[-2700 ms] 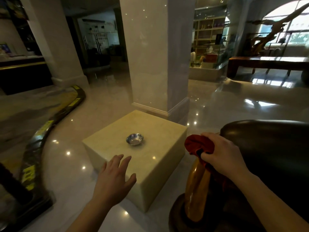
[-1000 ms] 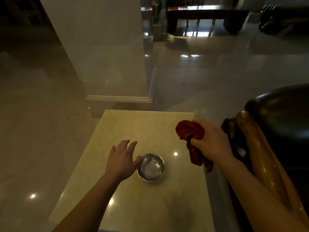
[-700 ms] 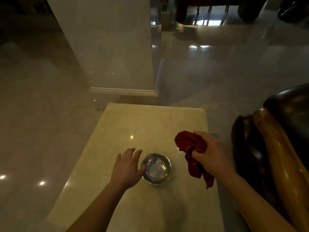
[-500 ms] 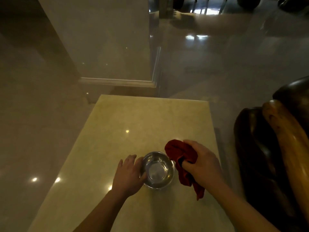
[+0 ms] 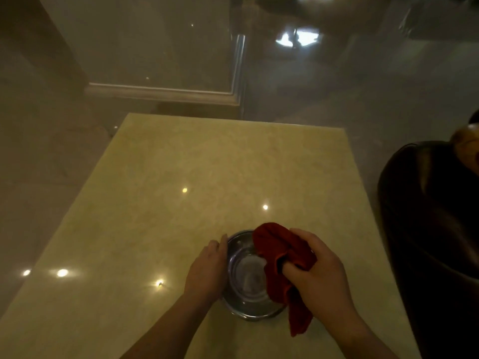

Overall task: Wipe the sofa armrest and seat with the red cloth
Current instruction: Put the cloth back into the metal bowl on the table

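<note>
My right hand [image 5: 320, 270] grips the bunched red cloth [image 5: 282, 257], which hangs over the right side of a small steel bowl [image 5: 246, 278] on a cream marble block [image 5: 207, 177]. One tail of the cloth drops past the bowl's rim onto the block. My left hand [image 5: 207, 268] cups the bowl's left rim. The dark sofa armrest [image 5: 435, 229] curves along the right edge of the view, apart from both hands, with a strip of tan wood [image 5: 466, 143] above it. The sofa seat is out of view.
A marble pillar base [image 5: 166, 93] stands just beyond the block's far edge. Glossy stone floor [image 5: 363, 86] surrounds the block, with a narrow gap between block and armrest.
The view has dropped closer over the block. My right hand has carried the cloth left, from beside the bowl to over it. My left hand has closed against the bowl's rim.
</note>
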